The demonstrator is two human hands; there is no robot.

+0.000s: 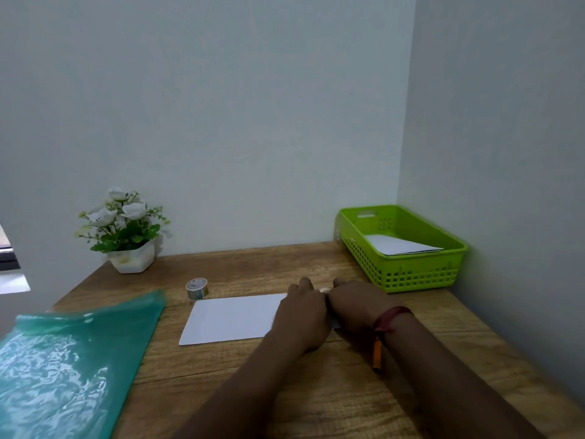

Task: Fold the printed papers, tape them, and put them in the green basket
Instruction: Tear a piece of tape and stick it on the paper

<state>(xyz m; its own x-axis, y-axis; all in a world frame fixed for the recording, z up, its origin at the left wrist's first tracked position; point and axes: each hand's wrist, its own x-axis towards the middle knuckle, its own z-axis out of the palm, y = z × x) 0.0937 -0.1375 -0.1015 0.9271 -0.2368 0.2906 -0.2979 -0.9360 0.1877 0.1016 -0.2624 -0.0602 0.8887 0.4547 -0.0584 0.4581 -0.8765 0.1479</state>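
Two hands meet at right end of white paper (234, 318) on wooden desk (316, 391).
L hand (300, 315) & R hand (356, 307) touch, backs up; fingers curl out of sight, can't tell grip. Tape roll (197, 288) just beyond paper's far-left corner; green basket (411, 277) far right w/ folded sheet (402, 245) inside.

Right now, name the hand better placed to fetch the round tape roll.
Left, probably. The round tape roll lies by the far left corner of the flat white paper, nearer the left hand; the right hand would cross over.
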